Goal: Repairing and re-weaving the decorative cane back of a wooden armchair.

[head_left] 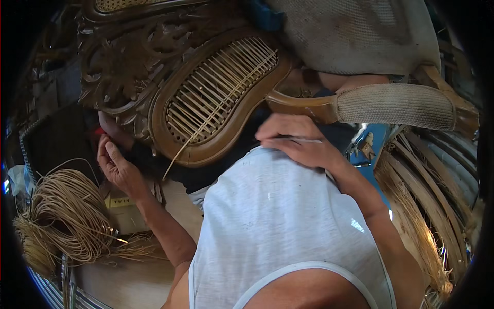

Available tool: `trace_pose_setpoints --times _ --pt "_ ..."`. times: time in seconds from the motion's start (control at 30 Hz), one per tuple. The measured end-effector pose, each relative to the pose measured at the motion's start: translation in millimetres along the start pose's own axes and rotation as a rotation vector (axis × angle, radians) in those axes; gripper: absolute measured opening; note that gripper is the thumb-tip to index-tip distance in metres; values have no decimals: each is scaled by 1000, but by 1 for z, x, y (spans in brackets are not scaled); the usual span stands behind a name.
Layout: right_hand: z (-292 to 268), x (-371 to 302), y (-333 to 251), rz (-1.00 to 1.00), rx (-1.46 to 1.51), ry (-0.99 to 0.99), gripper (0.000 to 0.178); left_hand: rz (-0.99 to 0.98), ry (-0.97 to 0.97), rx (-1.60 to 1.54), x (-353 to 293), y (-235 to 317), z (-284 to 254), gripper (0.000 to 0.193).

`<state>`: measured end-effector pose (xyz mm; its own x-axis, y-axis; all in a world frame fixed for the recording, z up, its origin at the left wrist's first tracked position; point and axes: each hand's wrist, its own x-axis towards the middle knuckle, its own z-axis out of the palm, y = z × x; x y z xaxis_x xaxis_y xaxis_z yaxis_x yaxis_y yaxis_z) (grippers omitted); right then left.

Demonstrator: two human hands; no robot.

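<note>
A carved dark wooden chair frame (128, 62) lies tilted in front of me, with a partly woven cane panel (221, 87) set in its oval rim. One loose cane strand (177, 154) hangs from the panel's lower edge. My left hand (117, 166) reaches under the frame's left side, its fingers curled on a small red object (99, 131). My right hand (296, 141) rests over my white shirt below the panel, pinching a thin pale cane strand (304, 139) that lies across its fingers.
A large coil of thin cane (67, 216) lies at the lower left beside a cardboard box (121, 208). A padded armrest (396, 105) juts to the right. Wide cane strips (427, 206) are bundled at the right edge.
</note>
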<state>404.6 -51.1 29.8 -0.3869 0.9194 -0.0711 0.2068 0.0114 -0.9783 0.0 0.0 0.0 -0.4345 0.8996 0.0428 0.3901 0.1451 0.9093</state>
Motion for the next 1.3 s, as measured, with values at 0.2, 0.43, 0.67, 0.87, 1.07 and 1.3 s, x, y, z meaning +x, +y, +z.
trace_pose_setpoints --times 0.2,0.43,0.67,0.87,1.07,1.3 --pt "-44 -74 -16 276 -84 53 10 -20 -40 -552 31 -77 39 42" --pt "-81 -121 0 791 35 591 15 -99 -66 -546 77 -46 75 35" --pt "-110 -47 72 448 343 771 22 65 -70 -341 51 -7 90 38" --pt "-101 45 118 375 227 456 21 54 -42 -420 54 -33 85 44" --pt "-92 78 138 256 -59 254 15 -346 69 -1057 53 -51 -12 77" --pt "-78 77 156 67 -147 277 14 -175 -59 -329 67 5 8 69"
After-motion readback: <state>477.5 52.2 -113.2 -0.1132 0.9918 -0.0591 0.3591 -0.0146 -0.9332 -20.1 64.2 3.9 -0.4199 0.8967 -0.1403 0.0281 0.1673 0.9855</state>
